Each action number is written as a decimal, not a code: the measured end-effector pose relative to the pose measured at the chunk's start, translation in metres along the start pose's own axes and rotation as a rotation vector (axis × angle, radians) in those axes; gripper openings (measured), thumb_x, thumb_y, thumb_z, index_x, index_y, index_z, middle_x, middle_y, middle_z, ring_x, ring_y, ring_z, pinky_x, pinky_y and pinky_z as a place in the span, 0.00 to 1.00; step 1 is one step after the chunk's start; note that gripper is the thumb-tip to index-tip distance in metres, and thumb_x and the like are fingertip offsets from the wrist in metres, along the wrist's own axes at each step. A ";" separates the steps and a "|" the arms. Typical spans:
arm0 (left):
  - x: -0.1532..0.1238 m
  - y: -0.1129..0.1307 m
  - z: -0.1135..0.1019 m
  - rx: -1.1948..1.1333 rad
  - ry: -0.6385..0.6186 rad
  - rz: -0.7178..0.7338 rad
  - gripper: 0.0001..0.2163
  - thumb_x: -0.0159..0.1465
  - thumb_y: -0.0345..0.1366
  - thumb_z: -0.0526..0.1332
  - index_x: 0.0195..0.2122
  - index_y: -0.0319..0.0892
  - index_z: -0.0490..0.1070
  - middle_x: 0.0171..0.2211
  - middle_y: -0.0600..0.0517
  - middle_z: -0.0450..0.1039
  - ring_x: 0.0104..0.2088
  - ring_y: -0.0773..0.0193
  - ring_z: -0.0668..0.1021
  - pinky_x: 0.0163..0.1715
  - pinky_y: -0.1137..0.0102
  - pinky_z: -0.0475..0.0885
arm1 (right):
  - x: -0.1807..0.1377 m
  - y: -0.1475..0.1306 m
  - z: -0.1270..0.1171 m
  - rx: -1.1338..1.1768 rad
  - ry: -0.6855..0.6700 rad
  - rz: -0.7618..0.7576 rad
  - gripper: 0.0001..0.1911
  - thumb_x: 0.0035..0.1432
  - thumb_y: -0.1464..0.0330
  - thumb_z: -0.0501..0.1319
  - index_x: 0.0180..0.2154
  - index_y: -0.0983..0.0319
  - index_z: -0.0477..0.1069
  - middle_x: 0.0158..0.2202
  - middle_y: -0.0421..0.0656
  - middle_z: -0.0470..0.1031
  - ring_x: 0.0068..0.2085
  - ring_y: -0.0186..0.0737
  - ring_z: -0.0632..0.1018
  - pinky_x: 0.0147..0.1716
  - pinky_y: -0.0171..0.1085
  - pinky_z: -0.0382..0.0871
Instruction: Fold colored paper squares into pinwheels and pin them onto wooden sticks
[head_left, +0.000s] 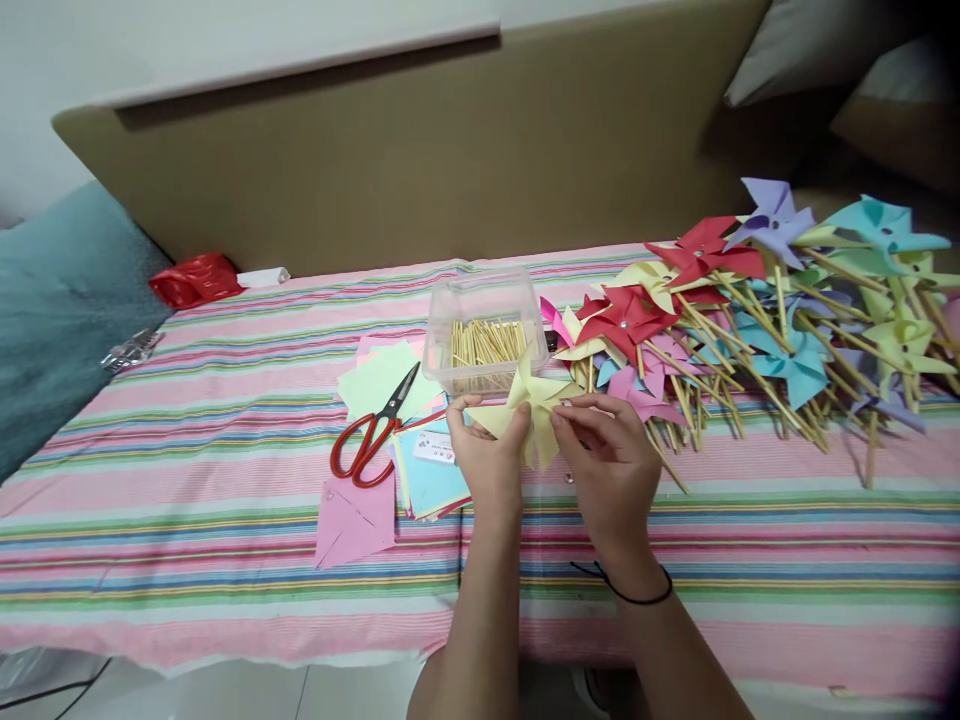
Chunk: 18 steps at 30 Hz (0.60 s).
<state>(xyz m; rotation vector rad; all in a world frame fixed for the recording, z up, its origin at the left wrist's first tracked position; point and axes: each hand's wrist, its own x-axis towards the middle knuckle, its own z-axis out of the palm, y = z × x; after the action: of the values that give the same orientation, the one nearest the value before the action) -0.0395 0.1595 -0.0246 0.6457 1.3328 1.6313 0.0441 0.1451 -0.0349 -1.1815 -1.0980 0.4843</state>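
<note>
Both hands hold a pale yellow paper pinwheel head (pixel 531 403) above the striped cloth (pixel 187 480). My left hand (pixel 491 455) pinches it from the left, thumb at its centre. My right hand (pixel 609 450) grips its right side with curled fingers; a black band circles that wrist. Just behind the pinwheel head stands a clear plastic box (pixel 484 328) filled with wooden sticks. A stack of coloured paper squares (pixel 424 470) lies under my left hand. Red-handled scissors (pixel 375 430) rest to the left of it, beside a folded pink paper (pixel 352 520).
A heap of finished pinwheels on sticks (pixel 757 310), in red, yellow, blue, purple and pink, covers the right of the surface. A red packet (pixel 195 280) lies at the far left edge. A tan headboard (pixel 420 150) rises behind, with a teal cushion (pixel 60 300) at left.
</note>
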 end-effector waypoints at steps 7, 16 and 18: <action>0.001 0.001 0.000 0.014 -0.012 0.008 0.23 0.48 0.35 0.71 0.39 0.46 0.57 0.19 0.62 0.67 0.18 0.71 0.70 0.20 0.77 0.66 | 0.003 -0.001 -0.001 -0.268 0.019 -0.295 0.05 0.56 0.72 0.63 0.32 0.57 0.77 0.36 0.44 0.71 0.36 0.40 0.77 0.34 0.41 0.77; -0.001 0.007 0.002 -0.022 -0.036 -0.003 0.23 0.47 0.33 0.71 0.38 0.46 0.57 0.18 0.64 0.64 0.19 0.72 0.71 0.21 0.78 0.65 | 0.005 0.001 0.002 -0.296 -0.001 -0.381 0.06 0.57 0.74 0.61 0.32 0.58 0.76 0.36 0.44 0.70 0.35 0.39 0.77 0.35 0.41 0.76; -0.001 0.007 0.003 -0.043 -0.035 0.000 0.23 0.47 0.32 0.71 0.38 0.45 0.57 0.18 0.63 0.65 0.19 0.73 0.70 0.21 0.79 0.64 | 0.005 0.002 0.003 -0.287 -0.010 -0.385 0.07 0.57 0.74 0.61 0.32 0.58 0.76 0.36 0.44 0.70 0.36 0.39 0.77 0.35 0.40 0.76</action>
<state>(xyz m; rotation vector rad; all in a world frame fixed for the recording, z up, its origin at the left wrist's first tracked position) -0.0386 0.1602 -0.0173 0.6460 1.2690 1.6372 0.0443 0.1518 -0.0350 -1.1755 -1.3988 0.0340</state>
